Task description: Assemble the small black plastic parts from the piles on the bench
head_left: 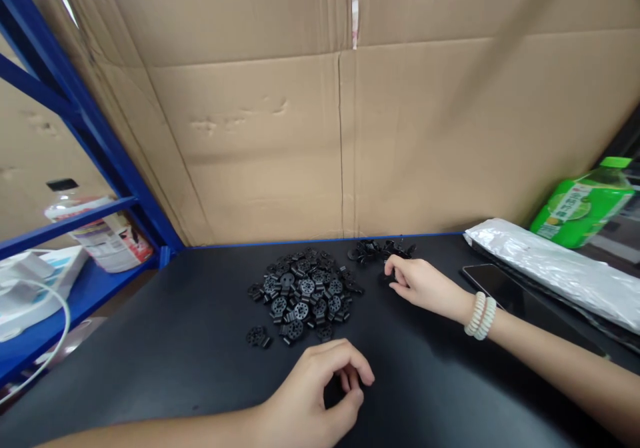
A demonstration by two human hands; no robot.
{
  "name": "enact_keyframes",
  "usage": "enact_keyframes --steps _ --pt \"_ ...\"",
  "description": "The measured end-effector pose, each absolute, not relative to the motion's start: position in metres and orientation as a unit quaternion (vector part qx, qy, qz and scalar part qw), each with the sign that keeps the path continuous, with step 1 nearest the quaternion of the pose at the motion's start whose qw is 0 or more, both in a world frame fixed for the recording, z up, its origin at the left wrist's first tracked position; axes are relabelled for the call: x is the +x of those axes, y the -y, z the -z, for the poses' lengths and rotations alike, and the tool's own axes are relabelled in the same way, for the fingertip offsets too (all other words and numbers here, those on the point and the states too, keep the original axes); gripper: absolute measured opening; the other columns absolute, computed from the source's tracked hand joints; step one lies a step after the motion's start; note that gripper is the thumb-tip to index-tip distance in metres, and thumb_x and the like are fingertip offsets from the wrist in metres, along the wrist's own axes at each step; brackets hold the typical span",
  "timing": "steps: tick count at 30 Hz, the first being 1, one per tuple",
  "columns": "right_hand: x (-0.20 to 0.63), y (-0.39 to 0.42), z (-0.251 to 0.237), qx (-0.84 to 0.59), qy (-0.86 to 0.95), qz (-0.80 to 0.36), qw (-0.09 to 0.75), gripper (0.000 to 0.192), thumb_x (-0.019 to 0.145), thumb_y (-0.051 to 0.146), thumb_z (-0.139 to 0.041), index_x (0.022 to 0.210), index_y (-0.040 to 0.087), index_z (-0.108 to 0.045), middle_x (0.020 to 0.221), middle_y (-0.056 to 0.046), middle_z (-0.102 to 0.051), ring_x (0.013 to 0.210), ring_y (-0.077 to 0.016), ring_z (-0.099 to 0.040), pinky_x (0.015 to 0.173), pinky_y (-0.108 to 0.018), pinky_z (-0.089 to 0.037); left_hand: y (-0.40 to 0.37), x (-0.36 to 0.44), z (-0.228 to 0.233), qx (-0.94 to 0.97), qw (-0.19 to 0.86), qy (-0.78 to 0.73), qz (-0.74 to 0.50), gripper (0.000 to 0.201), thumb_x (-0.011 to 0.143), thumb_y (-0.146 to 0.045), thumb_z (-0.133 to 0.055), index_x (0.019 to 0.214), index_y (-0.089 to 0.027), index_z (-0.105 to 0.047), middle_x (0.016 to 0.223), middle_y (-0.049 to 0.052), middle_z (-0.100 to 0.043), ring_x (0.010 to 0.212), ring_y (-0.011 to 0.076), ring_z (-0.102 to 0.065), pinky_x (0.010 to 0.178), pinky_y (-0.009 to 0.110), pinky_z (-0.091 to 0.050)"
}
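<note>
A heap of small black plastic parts [305,291], many with round perforated discs, lies on the black tabletop [200,368]. My left hand [320,395] hovers in front of that heap, its fingers curled, with a gap between thumb and forefinger and nothing visible in it. Farther right, my right hand [420,285] wears two pale coiled bands [481,316] at the wrist. Its thumb and forefinger are bent toward each other around something dark that blends with the table. Just behind those fingers sits a smaller pile of black parts [380,249].
Cardboard [265,148] walls off the back. At right lie a dark phone [493,281], a silvery plastic package [560,268] and a green bottle [583,205]. A blue rack [107,135] at left holds a labelled bottle [113,238] and a white power strip [45,288] with a cable.
</note>
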State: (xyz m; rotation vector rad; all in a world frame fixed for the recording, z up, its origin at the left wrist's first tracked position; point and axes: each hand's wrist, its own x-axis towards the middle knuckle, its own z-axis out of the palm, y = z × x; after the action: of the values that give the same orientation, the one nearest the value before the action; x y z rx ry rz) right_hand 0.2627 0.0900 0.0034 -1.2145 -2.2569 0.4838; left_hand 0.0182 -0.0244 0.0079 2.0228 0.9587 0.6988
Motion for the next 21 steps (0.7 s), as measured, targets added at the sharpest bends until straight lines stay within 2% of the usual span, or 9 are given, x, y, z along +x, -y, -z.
enact_keyframes --steps 2,4,6,8,10,11,13,16,21 --pt "0.261 -0.087 -0.007 -0.452 0.812 -0.236 0.284 0.007 0.077 0.017 -0.058 0.082 0.019 -0.053 0.058 0.005 -0.049 0.052 -0.0117 -0.046 0.053 -0.025 -0.039 0.024 0.018 -0.007 0.791 0.396 -0.377 -0.276 0.025 0.072 0.003 -0.052 0.084 -0.016 -0.063 0.080 0.003 -0.063 0.073 0.0145 -0.059 0.070 0.024 -0.050" --pt "0.256 -0.078 -0.012 -0.456 0.781 -0.304 0.299 0.009 0.082 0.026 -0.056 0.081 0.019 -0.049 0.057 0.006 -0.048 0.046 -0.0092 -0.042 0.045 -0.022 -0.037 0.024 0.018 -0.006 0.774 0.416 -0.379 -0.290 0.026 0.073 0.002 -0.052 0.089 -0.017 -0.061 0.084 0.004 -0.063 0.074 0.0142 -0.059 0.070 0.025 -0.050" --pt "0.247 -0.064 -0.017 -0.455 0.751 -0.367 0.307 0.016 0.088 0.035 -0.049 0.087 0.019 -0.046 0.057 0.007 -0.045 0.040 -0.0068 -0.037 0.037 -0.018 -0.032 0.024 0.018 -0.002 0.744 0.440 -0.383 -0.327 0.036 0.075 0.000 -0.053 0.104 -0.019 -0.056 0.097 0.006 -0.062 0.074 0.0133 -0.059 0.069 0.026 -0.052" --pt "0.235 -0.045 -0.020 -0.444 0.696 -0.469 0.315 0.023 0.090 0.042 -0.046 0.094 0.019 -0.043 0.058 0.008 -0.044 0.039 -0.0057 -0.034 0.034 -0.016 -0.028 0.026 0.020 0.002 0.714 0.452 -0.390 -0.367 0.056 0.073 -0.001 -0.059 0.122 -0.024 -0.044 0.110 0.008 -0.057 0.079 0.0140 -0.059 0.067 0.025 -0.053" --pt "0.222 -0.024 -0.018 -0.399 0.531 -0.676 0.318 0.031 0.082 0.043 -0.061 0.095 0.021 -0.044 0.057 0.009 -0.045 0.040 -0.0044 -0.035 0.034 -0.013 -0.025 0.029 0.023 0.005 0.697 0.451 -0.389 -0.400 0.075 0.068 -0.002 -0.067 0.131 -0.027 -0.035 0.111 0.007 -0.056 0.084 0.0158 -0.059 0.065 0.025 -0.054" --pt "0.216 -0.014 -0.016 -0.379 0.469 -0.739 0.301 0.035 0.078 0.042 -0.067 0.094 0.020 -0.045 0.055 0.009 -0.045 0.039 -0.0038 -0.034 0.033 -0.012 -0.024 0.031 0.025 0.005 0.691 0.448 -0.386 -0.416 0.078 0.066 -0.002 -0.070 0.131 -0.028 -0.035 0.109 0.006 -0.056 0.085 0.0162 -0.059 0.065 0.024 -0.054" --pt "0.207 0.002 -0.011 -0.342 0.393 -0.809 0.273 0.035 0.073 0.038 -0.074 0.089 0.019 -0.049 0.053 0.009 -0.046 0.039 -0.0028 -0.035 0.033 -0.011 -0.024 0.033 0.027 0.004 0.683 0.434 -0.379 -0.449 0.065 0.069 -0.005 -0.071 0.124 -0.026 -0.044 0.101 0.004 -0.060 0.081 0.0151 -0.060 0.067 0.024 -0.054" --pt "0.200 0.013 -0.003 -0.309 0.354 -0.841 0.269 0.031 0.072 0.033 -0.076 0.082 0.016 -0.052 0.056 0.007 -0.046 0.042 -0.0020 -0.037 0.034 -0.010 -0.025 0.035 0.027 -0.001 0.676 0.412 -0.379 -0.479 0.035 0.074 -0.009 -0.070 0.105 -0.022 -0.057 0.087 0.001 -0.062 0.073 0.0129 -0.060 0.067 0.024 -0.054" --pt "0.197 0.017 0.001 -0.300 0.353 -0.842 0.276 0.029 0.075 0.033 -0.074 0.085 0.017 -0.051 0.059 0.007 -0.047 0.043 -0.0033 -0.039 0.035 -0.011 -0.039 0.034 0.026 -0.004 0.656 0.449 -0.384 -0.469 0.024 0.076 -0.009 -0.068 0.097 -0.019 -0.062 0.082 0.001 -0.062 0.074 0.0137 -0.062 0.065 0.022 -0.055"
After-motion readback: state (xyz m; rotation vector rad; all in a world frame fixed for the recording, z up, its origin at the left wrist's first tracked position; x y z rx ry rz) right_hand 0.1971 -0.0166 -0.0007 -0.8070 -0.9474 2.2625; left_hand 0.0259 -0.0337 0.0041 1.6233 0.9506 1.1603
